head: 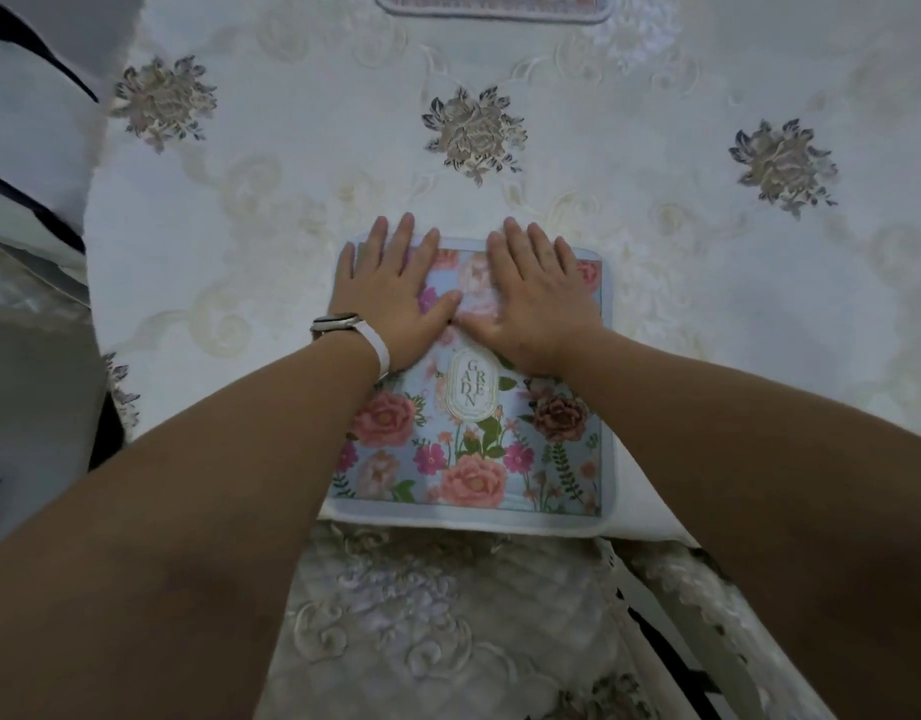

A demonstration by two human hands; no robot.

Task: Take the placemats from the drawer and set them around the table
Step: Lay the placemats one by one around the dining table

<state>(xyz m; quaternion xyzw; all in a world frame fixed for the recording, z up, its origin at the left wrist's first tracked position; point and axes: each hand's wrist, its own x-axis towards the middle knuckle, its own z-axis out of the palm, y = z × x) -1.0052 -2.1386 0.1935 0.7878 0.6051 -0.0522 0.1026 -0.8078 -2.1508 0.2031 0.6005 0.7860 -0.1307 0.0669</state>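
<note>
A floral placemat (469,449) with a pale blue border and an oval label lies flat at the near edge of the table (292,200), which wears a white embroidered cloth. My left hand (396,293), with a watch on its wrist, rests palm down on the mat's far left part. Beside it, thumbs nearly touching, my right hand (536,293) lies flat on the far right part. Fingers of both hands are spread and reach the mat's far edge. A second placemat (495,5) shows only its near edge at the far side of the table.
A chair seat (422,615) with a quilted embroidered cover sits below the table's near edge. Another chair (27,122), white with dark trim, stands at the left. Embroidered flower motifs dot the cloth.
</note>
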